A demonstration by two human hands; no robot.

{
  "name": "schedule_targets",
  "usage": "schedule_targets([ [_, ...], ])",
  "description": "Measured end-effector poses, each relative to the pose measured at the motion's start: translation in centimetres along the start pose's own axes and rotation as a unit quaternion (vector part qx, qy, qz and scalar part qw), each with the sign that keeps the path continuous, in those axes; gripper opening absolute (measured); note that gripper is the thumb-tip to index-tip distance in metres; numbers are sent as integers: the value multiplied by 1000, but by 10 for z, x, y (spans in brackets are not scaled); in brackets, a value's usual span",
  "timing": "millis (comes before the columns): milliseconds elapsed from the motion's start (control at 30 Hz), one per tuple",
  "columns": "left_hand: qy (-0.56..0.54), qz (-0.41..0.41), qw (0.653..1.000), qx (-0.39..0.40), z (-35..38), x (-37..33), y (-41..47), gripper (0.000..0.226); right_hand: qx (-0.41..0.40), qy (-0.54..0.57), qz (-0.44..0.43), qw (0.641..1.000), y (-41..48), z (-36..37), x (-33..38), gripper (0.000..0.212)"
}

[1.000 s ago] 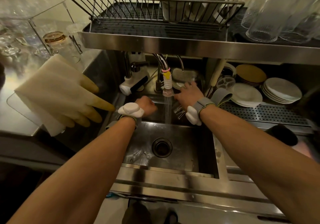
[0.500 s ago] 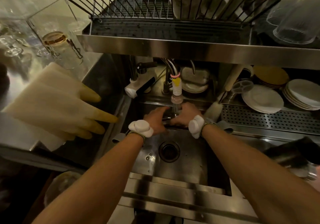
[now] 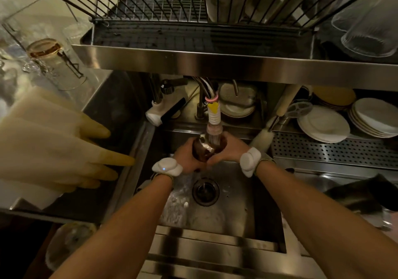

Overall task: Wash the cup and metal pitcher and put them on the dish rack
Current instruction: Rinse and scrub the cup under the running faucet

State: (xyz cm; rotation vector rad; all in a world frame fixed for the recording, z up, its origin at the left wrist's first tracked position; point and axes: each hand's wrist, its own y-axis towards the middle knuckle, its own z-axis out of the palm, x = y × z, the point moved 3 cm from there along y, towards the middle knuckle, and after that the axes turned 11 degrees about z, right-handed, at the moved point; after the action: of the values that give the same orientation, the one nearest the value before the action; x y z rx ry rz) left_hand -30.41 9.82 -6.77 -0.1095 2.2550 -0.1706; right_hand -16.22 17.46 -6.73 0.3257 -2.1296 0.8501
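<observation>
Both of my hands hold a clear glass cup point(image 3: 204, 149) under the running faucet nozzle point(image 3: 213, 119), over the steel sink point(image 3: 234, 209). My left hand point(image 3: 187, 157) wraps the cup from the left, and my right hand point(image 3: 228, 150) grips it from the right. Water runs into the cup and down toward the drain point(image 3: 205, 190). The wire dish rack point(image 3: 150, 5) sits on the shelf above the sink. I do not see the metal pitcher.
Rubber gloves point(image 3: 53, 147) lie on the left counter beside a glass jar point(image 3: 53, 61). White plates point(image 3: 323, 123) are stacked at the right on a perforated tray point(image 3: 336, 151). A bottle brush point(image 3: 261, 139) leans by the sink. Glasses point(image 3: 370, 31) stand at the upper right.
My hands came together from apart at the back of the sink and lifted the cup up under the faucet stream.
</observation>
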Motion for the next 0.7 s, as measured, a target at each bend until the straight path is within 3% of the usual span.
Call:
schedule_targets([
  [100, -68, -20, 997, -17, 0, 4, -3, 100, 2, 21, -5, 1000, -4, 5, 3, 68],
  [200, -109, -29, 994, -9, 1, 0, 0, 91, -24, 10, -1, 1000, -6, 2, 6, 67],
  [267, -105, -17, 994, 23, 0, -6, 2, 76, -45, -16, 17, 999, -8, -1, 5, 57],
  [367, -91, -16, 995, 39, -4, -11, 3, 49, -77, 32, 39, 996, -10, 2, 3, 46],
  [533, -54, -37, 995, 76, -11, -3, 7, 42, -123, 87, 61, 987, -8, 5, -6, 40],
  [600, -50, -37, 997, 35, -16, -2, 9, 49, -134, 110, 71, 982, -11, 2, -8, 34],
  [700, -12, -20, 993, -114, -35, -12, 17, 47, -106, 86, 57, 989, -10, 6, -5, 38],
])
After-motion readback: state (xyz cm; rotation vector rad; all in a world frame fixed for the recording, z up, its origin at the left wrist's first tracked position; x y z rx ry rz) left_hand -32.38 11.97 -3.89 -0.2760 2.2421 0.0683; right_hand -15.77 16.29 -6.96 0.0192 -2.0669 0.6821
